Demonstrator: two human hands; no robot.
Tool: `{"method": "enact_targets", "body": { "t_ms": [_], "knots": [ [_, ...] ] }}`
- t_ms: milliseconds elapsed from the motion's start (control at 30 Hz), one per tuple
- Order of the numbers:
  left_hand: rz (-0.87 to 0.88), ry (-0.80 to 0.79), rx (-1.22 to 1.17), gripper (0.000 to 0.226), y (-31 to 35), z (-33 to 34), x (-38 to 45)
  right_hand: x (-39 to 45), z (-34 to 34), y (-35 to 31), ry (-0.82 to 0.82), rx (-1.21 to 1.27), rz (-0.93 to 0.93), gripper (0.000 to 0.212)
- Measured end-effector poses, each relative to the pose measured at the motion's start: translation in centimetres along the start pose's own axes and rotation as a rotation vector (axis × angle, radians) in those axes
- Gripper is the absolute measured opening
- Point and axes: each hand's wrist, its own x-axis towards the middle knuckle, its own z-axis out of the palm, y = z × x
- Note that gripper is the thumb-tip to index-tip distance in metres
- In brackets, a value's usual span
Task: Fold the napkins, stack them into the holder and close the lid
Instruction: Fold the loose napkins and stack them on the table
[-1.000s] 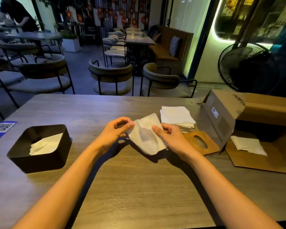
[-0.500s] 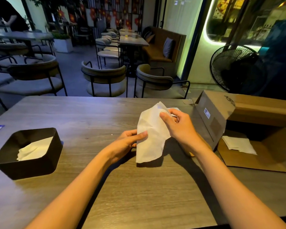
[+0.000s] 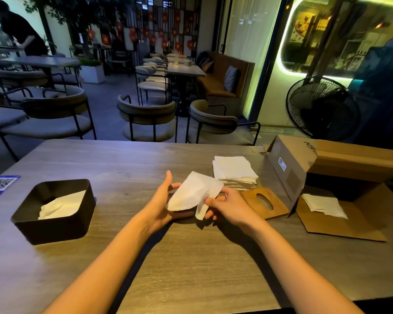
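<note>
A white napkin (image 3: 194, 192) is held just above the wooden table (image 3: 191, 257) between both hands. My left hand (image 3: 162, 200) cups it from below and from the left, palm up. My right hand (image 3: 227, 206) pinches its lower right edge, where a flap hangs down. A stack of unfolded white napkins (image 3: 235, 172) lies behind my right hand. The black napkin holder (image 3: 55, 225) stands at the left with a folded napkin (image 3: 60, 206) inside. The wooden lid (image 3: 264, 202) with an oval slot lies flat, right of my right hand.
An open cardboard box (image 3: 327, 162) lies on its side at the right, with white napkins (image 3: 323, 205) on its flap. A blue QR card (image 3: 1, 184) sits at the left edge. Chairs, a standing fan (image 3: 320, 107) and a person at a far table are beyond.
The napkin has come down from upright to a flatter, lower hold. My left hand turned palm up under it, and my right hand dropped from its top edge to its lower right edge.
</note>
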Motion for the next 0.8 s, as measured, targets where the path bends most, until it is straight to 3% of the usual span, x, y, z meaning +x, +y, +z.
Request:
{"method": "enact_targets", "body": {
  "t_ms": [100,167,233,333,400,467,567,600,667,800],
  "knots": [
    [-0.063,0.083,-0.2,0.07,-0.4,-0.1,-0.4,-0.5,2.2,0.6,0.125,0.153,0.12,0.026],
    [-0.033,0.084,-0.186,0.069,-0.8,-0.3,-0.9,-1.1,3.4,1.1,0.121,0.234,0.211,0.02],
    [0.059,0.076,-0.011,0.084,-1.4,-0.7,-1.2,-2.1,4.2,1.4,0.016,0.232,0.324,0.015],
    [0.273,0.125,0.447,0.123,-2.3,-1.5,-1.5,-3.9,4.3,0.9,-0.198,0.022,0.419,0.018],
    [0.364,0.152,0.647,0.117,-2.7,-2.0,-1.2,-4.2,3.7,0.5,-0.262,-0.18,0.456,0.034],
    [0.415,0.168,0.76,0.101,-2.9,-2.2,-1.3,-3.9,3.1,0.7,-0.185,-0.423,0.448,0.047],
    [0.49,0.178,0.835,0.089,-3.2,-2.3,-1.3,-3.1,2.1,2.1,0.197,-0.791,0.207,0.068],
    [0.495,0.15,0.822,0.089,-3.3,-2.4,-1.4,-3.1,2.0,2.4,0.24,-0.805,0.088,0.078],
    [0.465,0.058,0.768,0.094,-3.3,-2.4,-1.9,-3.1,2.1,3.0,0.17,-0.819,-0.158,0.091],
    [0.335,-0.188,0.593,0.117,-3.1,-3.4,-3.0,-2.2,2.4,4.7,0.092,-0.908,-0.473,0.049]
  ]
}}
